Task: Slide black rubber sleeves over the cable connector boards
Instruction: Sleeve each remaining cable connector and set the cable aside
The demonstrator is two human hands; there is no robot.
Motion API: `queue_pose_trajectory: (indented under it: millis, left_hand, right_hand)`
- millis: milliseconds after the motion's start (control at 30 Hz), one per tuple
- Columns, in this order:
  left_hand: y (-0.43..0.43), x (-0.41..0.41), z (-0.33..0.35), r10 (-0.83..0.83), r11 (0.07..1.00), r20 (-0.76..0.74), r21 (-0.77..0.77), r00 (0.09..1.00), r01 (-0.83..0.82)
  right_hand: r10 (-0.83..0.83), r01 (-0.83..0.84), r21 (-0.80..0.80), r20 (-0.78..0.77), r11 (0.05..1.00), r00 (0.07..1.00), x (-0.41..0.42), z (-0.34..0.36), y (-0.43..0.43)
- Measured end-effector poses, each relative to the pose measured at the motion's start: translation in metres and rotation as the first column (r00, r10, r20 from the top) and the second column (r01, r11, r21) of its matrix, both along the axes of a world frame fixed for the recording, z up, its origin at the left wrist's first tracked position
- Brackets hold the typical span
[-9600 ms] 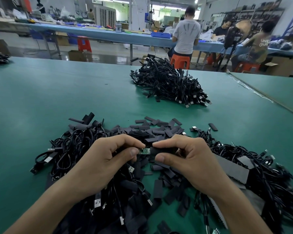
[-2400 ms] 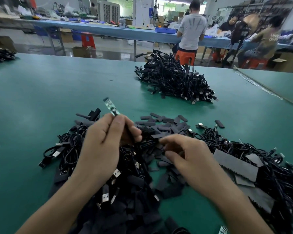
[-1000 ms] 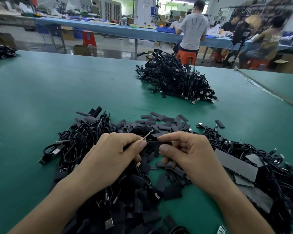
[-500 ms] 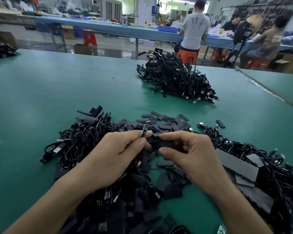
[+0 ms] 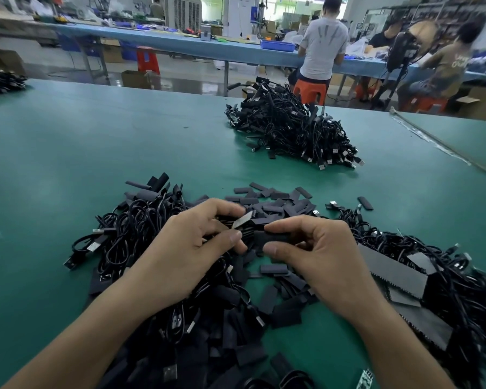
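Note:
My left hand (image 5: 185, 254) pinches a cable's small connector board (image 5: 242, 219), whose pale tip sticks up and to the right between thumb and fingers. Just right of it, my right hand (image 5: 317, 254) pinches a flat black rubber sleeve (image 5: 272, 239) between thumb and forefinger. The board's tip sits a little above the sleeve's left end; I cannot tell whether they touch. Both hands hover over a heap of loose black sleeves (image 5: 272, 204) and black cables (image 5: 135, 228) on the green table (image 5: 68, 153).
A tangled pile of black cables (image 5: 289, 130) lies at the far middle of the table. More cables and grey serrated strips (image 5: 393, 273) lie at the right. A small cable pile (image 5: 0, 80) sits far left. People work at a blue bench (image 5: 180, 46) behind.
The left hand brought the raised board down toward the right hand, which took a sleeve from the heap. Over the last half second the board tilted nearer the sleeve's end.

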State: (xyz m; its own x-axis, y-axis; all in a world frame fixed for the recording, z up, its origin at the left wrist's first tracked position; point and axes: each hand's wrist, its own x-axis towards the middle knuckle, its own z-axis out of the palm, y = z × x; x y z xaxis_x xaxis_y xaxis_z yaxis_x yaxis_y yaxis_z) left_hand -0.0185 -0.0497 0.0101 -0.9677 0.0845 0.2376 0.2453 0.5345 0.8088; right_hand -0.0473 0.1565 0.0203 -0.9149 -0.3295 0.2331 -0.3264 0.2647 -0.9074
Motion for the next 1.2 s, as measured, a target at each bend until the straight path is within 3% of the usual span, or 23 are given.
queue_pose_trajectory:
  millis: [167,367,1200]
  left_hand:
    - [-0.0004,0.0002,-0.0006,-0.003,1.000,0.035,-0.025,0.999,0.004]
    - [0.0001,0.0017,0.0034,-0.022,0.999,0.013,-0.037,1.000,0.023]
    - [-0.0025,0.0012,0.0049,-0.021,0.989,0.080,0.148,0.997,0.009]
  right_hand:
    - [-0.011,0.010,-0.084,-0.009,0.996,1.000,-0.0012,0.0018,0.0010]
    - [-0.051,0.049,-0.023,-0.088,0.999,0.995,-0.0052,0.0022,0.0035]
    - [0.027,-0.027,-0.170,-0.002,0.985,1.000,-0.0020,0.0010,-0.0002]
